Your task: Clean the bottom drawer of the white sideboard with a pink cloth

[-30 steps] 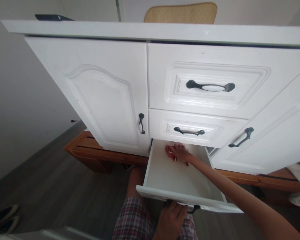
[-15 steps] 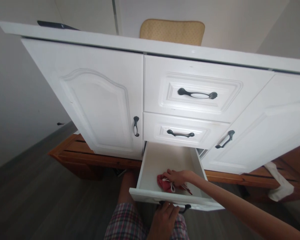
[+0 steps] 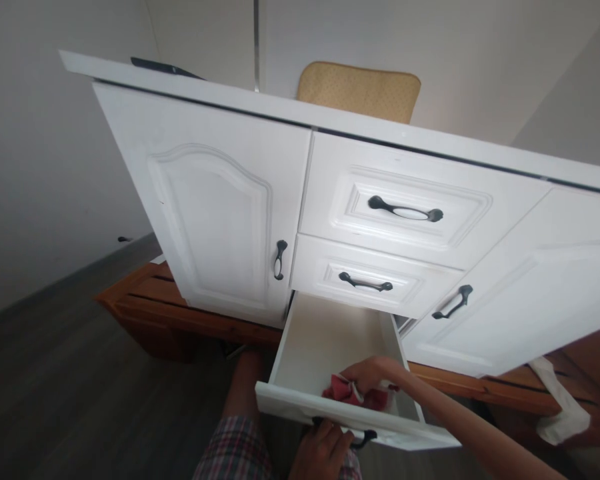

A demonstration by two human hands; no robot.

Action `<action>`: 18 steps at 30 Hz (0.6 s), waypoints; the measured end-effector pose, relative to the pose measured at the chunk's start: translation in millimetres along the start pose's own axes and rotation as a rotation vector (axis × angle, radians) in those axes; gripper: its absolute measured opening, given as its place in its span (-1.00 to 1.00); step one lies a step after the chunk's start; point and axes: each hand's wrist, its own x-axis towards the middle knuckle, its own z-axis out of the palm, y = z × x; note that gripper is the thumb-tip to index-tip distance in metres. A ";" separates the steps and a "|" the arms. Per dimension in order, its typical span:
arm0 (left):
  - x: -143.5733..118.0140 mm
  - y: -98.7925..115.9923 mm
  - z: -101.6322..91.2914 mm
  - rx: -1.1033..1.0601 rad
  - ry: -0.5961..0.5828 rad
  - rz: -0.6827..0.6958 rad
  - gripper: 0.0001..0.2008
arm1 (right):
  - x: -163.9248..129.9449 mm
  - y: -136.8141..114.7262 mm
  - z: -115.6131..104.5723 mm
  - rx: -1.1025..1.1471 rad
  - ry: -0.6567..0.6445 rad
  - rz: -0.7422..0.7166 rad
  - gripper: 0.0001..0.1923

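crumpled red cloth (image 3: 346,391) fills the right hand (image 3: 369,374), left hand (image 3: 323,452) holding a curved handle (image 3: 367,438).

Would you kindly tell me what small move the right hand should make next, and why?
I would probably slide the red cloth sideways along the inside of the front panel: the right hand holds it close to there, and the left hand, on the black handle, seems placed to steady the open drawer.

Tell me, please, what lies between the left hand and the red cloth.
In the head view, the drawer front stands between the left hand, on the handle, and the red cloth inside.
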 end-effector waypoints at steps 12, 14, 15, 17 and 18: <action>1.6 2.2 3.2 -0.086 0.086 0.000 -0.48 | -18.3 38.4 -60.5 -0.616 0.893 0.397 -0.35; 0.9 1.0 5.2 -0.080 0.061 0.011 -0.52 | -3.9 49.6 -58.5 -0.625 0.915 0.479 -0.33; 1.1 0.5 4.8 -0.072 0.035 0.017 -0.55 | 3.3 55.2 -55.6 -0.621 0.923 0.511 -0.32; 2.8 0.1 1.9 -0.057 0.010 0.029 -0.59 | 15.7 65.3 -49.1 -0.599 0.930 0.558 -0.32; 4.1 0.4 -0.2 -0.056 0.017 0.025 -0.58 | 20.0 69.7 -46.6 -0.583 0.938 0.564 -0.32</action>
